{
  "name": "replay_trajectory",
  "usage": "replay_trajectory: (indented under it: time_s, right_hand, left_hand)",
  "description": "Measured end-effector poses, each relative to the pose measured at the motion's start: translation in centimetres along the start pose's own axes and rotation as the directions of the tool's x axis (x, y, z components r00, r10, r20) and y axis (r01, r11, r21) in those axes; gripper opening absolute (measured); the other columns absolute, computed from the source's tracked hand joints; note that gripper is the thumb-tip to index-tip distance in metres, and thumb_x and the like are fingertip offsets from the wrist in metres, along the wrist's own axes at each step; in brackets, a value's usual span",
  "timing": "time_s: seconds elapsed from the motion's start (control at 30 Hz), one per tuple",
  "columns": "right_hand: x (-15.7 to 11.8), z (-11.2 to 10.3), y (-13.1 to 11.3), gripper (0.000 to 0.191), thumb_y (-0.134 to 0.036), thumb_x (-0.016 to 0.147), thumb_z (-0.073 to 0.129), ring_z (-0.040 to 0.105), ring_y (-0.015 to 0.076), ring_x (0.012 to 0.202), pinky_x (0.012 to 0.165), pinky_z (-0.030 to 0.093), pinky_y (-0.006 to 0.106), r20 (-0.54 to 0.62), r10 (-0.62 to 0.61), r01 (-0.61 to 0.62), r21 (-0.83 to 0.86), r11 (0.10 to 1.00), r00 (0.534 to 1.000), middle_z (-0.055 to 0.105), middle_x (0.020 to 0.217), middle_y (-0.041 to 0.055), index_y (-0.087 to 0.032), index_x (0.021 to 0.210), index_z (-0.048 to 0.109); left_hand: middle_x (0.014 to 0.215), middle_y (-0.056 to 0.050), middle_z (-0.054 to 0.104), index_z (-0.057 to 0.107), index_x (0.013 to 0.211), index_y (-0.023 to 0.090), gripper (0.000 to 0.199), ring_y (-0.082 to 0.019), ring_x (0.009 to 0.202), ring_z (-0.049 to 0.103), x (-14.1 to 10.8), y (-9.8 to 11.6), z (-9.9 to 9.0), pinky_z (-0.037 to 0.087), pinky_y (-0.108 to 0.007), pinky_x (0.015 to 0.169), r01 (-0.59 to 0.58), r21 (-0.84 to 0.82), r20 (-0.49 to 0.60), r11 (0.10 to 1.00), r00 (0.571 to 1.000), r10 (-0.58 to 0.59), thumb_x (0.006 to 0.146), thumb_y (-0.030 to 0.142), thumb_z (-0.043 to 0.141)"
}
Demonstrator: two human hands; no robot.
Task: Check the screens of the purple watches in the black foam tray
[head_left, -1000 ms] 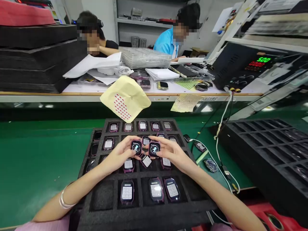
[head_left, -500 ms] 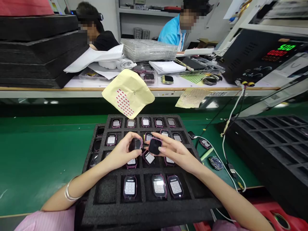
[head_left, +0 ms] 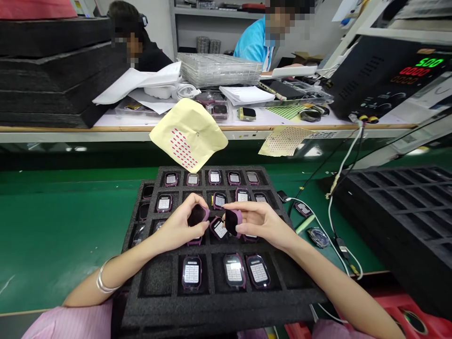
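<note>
My left hand (head_left: 187, 221) grips a purple-edged watch (head_left: 197, 215) with a dark screen between thumb and fingers. In my right hand (head_left: 259, 220) is a second dark-screened purple watch (head_left: 232, 222), tilted on its side. Both are held over a black foam tray (head_left: 158, 308) whose compartments hold several watches with lit white screens. One of these, a tilted watch (head_left: 219, 229), lies just below and between my hands. In the front row sit a watch at the left (head_left: 191, 271) and two side by side, including the rightmost one (head_left: 258, 271).
A yellow sheet (head_left: 189, 134) hangs from the shelf edge behind the tray. Cables (head_left: 330, 235) and loose watch parts (head_left: 318, 237) lie to the right, beside another foam tray (head_left: 391, 212). Foam stacks (head_left: 56, 70) stand back left. Two people are across the bench.
The watch in my right hand has turned from facing me to sideways, showing its purple edge. The left-hand watch has tilted a little, and its purple side shows more.
</note>
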State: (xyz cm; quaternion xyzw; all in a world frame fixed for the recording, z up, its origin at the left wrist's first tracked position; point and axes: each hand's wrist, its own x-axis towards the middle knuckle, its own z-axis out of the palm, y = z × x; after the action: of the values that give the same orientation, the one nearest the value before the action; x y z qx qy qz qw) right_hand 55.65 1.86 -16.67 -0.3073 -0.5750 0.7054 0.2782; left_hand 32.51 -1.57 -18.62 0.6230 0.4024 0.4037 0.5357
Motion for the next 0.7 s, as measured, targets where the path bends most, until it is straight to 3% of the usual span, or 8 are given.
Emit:
replay_trajectory:
  time_s: [0.2,0.53,0.7]
  right_hand:
    - [-0.02,0.12,-0.25,0.044,-0.025,0.076,0.075,0.063,0.0205,0.103,0.089,0.051,0.032,-0.018,-0.019,0.019,-0.036,0.999,1.0,0.064,0.121,0.0085,-0.021,0.119,0.066]
    - [0.01,-0.18,0.16,0.043,-0.026,0.076,0.076,0.064,0.0194,0.095,0.083,0.053,0.03,-0.028,-0.017,0.015,-0.074,0.997,0.999,0.068,0.107,0.0073,-0.02,0.118,0.066]
    - [0.02,-0.11,-0.04,0.046,-0.027,0.079,0.074,0.064,0.0188,0.097,0.084,0.052,0.03,-0.009,-0.007,0.006,-0.073,0.997,1.0,0.067,0.111,0.0073,-0.021,0.123,0.063]
  left_hand:
    - [0.091,0.0,0.047,0.045,0.097,0.02,0.024,-0.015,0.087,0.046,0.11,-0.1,0.0,0.037,-0.026,0.077,-0.032,0.0,-0.025,0.999,0.999,0.032,0.079,0.011,0.058]
    - [0.085,0.001,0.045,0.043,0.091,0.02,0.021,-0.014,0.081,0.044,-0.07,0.15,-0.26,0.036,-0.027,0.076,-0.039,0.033,-0.017,0.999,0.999,0.04,0.078,0.009,0.055]
    - [0.087,0.001,0.046,0.044,0.094,0.021,0.021,-0.013,0.078,0.046,-0.1,0.12,0.02,0.039,-0.025,0.069,0.014,0.001,-0.009,1.0,1.0,-0.014,0.08,0.017,0.058]
